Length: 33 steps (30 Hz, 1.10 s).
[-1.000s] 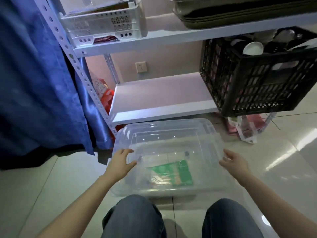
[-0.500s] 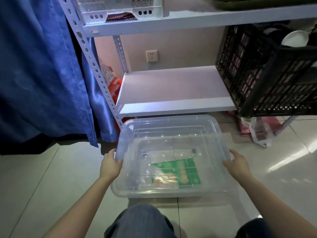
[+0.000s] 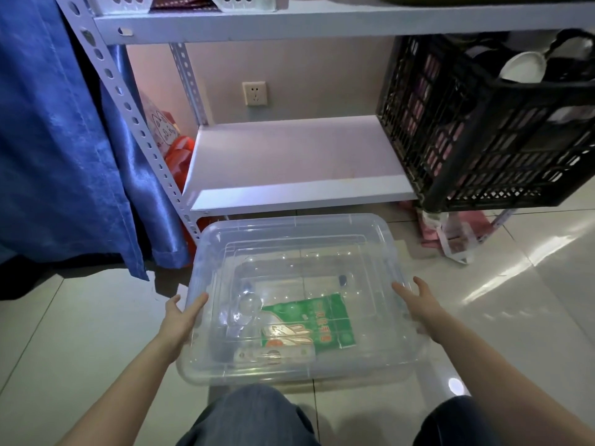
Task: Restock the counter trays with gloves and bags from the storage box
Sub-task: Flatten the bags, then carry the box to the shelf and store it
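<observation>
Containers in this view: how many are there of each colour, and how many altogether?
Clear: 1, the storage box on the floor.
Black: 1, the lattice crate at the right of the shelving.
White: 1, the perforated basket on the upper shelf, mostly cut off by the frame.
Total: 3

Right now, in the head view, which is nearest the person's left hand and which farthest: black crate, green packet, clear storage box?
From the left hand:
1. clear storage box: its left rim, at the fingers.
2. green packet: inside the box, rightward.
3. black crate: shelf, far right.
</observation>
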Motion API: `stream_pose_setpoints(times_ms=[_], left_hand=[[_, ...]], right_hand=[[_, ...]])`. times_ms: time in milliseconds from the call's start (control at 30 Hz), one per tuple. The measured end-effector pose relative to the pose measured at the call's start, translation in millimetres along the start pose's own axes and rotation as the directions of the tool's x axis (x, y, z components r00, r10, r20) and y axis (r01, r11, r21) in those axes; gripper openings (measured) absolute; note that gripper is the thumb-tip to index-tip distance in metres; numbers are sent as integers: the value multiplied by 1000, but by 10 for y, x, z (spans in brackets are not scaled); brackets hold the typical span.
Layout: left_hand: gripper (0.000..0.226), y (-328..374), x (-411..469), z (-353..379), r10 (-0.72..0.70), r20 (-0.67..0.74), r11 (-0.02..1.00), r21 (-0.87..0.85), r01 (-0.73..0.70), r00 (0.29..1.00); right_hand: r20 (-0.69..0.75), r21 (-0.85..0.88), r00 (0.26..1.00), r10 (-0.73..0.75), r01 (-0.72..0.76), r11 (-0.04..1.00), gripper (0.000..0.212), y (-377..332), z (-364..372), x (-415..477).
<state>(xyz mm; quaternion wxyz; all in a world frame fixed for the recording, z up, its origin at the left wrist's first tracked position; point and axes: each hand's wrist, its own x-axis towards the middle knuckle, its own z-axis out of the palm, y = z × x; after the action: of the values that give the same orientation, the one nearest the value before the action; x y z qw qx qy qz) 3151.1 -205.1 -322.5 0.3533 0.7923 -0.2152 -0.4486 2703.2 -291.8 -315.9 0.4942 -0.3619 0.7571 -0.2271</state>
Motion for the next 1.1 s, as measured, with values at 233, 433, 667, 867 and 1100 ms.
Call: stream_pose_setpoints(times_ms=[233, 433, 667, 867, 1100], left_hand=[[68, 29, -20, 17, 298, -245, 926, 309, -217, 923], [33, -8, -68, 115, 443, -272, 822, 503, -267, 854], [37, -44, -102, 73, 461, -254, 830, 463, -312, 850], [60, -207, -291, -33, 265, 9, 951, 159, -263, 964], [59, 96, -737, -249, 297, -50, 954, 55, -294, 953]], right_hand=[[-201, -40, 975, -97, 91, 995, 70, -44, -26, 62], [-251, -147, 928, -274, 243, 959, 28, -43, 81, -41], [-240, -204, 917, -318, 272, 940, 40, 41, 60, -100], [-51, -66, 977, -208, 205, 977, 61, 259, 14, -314], [-70, 28, 954, -290, 293, 956, 60, -26, -394, -654]])
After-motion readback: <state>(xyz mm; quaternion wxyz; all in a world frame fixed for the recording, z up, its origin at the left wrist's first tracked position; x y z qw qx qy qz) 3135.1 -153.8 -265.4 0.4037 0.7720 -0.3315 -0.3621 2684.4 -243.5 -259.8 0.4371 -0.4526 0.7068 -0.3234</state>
